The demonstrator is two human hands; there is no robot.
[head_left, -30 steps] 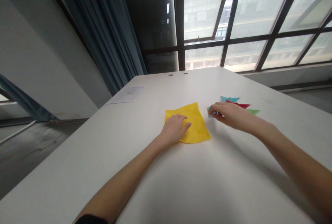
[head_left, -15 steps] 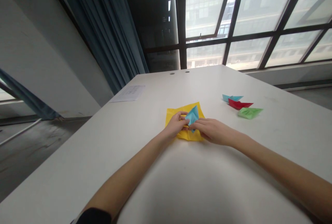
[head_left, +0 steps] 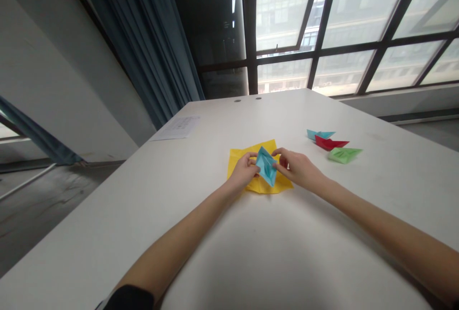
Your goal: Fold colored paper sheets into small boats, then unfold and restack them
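A folded light-blue paper boat [head_left: 267,166] is held above a yellow sheet of paper [head_left: 238,158], its long axis running from upper left to lower right. On its left side, the fingers of my left hand [head_left: 245,171] are closed on the edge. My right hand [head_left: 294,168] pinches the opposite edge between thumb and fingertips. The yellow sheet lies creased on the white table beneath, partly covered by the boat and my hands.
Right of my hands lie a blue paper boat [head_left: 320,134], a red paper boat [head_left: 330,143] and a green paper boat [head_left: 344,155]. A printed sheet [head_left: 175,128] rests at the left edge of the white table [head_left: 215,252]. Windows stand beyond.
My right hand has moved up along the blue boat's right side and taken a new pinch there. The boat has turned, and its folded middle shows more openly. My left hand stays nearly in place.
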